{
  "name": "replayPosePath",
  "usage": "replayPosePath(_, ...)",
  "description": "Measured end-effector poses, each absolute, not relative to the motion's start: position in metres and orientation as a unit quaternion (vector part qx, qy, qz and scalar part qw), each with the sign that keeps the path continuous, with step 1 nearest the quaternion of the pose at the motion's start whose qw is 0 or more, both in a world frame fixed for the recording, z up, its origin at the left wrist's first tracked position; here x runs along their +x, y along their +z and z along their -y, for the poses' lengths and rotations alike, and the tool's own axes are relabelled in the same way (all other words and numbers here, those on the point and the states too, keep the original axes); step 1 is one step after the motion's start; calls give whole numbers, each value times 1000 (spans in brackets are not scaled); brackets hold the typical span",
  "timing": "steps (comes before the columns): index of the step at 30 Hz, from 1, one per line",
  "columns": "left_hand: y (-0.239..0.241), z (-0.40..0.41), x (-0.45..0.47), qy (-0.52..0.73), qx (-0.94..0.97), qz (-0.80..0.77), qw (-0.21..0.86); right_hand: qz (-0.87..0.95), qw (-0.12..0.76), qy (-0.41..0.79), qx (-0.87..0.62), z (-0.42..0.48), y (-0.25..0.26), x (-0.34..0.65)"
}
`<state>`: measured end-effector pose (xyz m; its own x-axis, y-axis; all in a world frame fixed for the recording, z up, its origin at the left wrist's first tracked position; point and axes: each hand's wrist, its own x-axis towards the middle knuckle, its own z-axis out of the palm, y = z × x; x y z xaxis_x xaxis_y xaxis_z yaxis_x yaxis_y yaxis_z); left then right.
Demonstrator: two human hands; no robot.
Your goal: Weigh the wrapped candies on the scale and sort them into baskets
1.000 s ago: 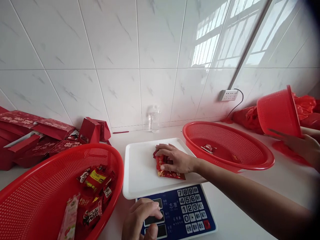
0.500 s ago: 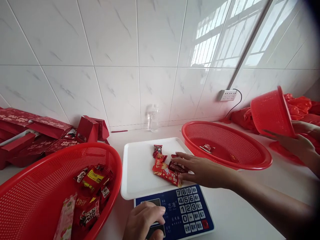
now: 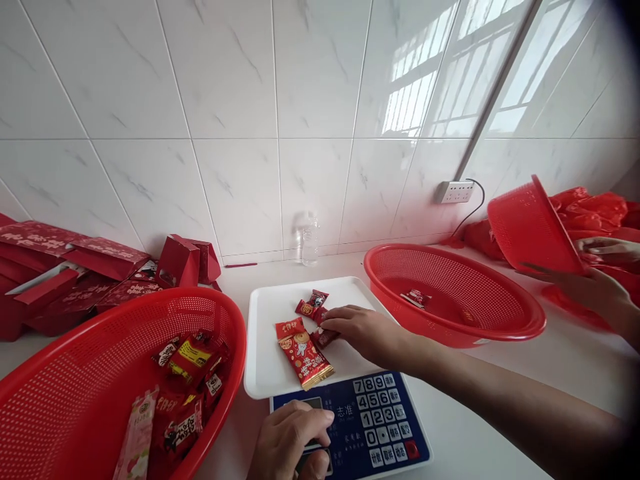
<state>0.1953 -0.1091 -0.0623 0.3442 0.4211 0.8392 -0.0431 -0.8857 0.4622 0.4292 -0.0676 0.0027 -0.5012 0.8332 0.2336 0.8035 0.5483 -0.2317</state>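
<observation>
On the white tray of a weighing scale lie several wrapped snacks. A red packet with gold ends lies flat near the front. Behind it, small red wrapped candies lie close together. My right hand reaches in from the right, its fingers bent down over a dark red wrapped candy that they partly cover. Over the blue scale panel, my left hand hovers or rests by the display, fingers loosely curled, thumb apart, nothing held.
A red basket of wrapped candies stands at left, with red boxes behind. Another red basket behind my right arm holds a few pieces. A co-worker's hands tilt a third basket. A clear bottle stands by the wall.
My right hand has moved left across the tray, and its fingers have bent down. The red packet has shifted left and turned. My left hand is nearly still. The co-worker's basket has moved slightly left.
</observation>
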Motion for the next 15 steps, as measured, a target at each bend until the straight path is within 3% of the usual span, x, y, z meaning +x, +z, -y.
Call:
replayPosePath(7, -63, 102, 198, 572, 799, -80, 169, 840, 205, 45, -501, 60, 18, 428)
replayPosePath(15, -52, 103, 196, 541, 824, -81, 148, 885, 26, 117, -449, 52, 23, 393)
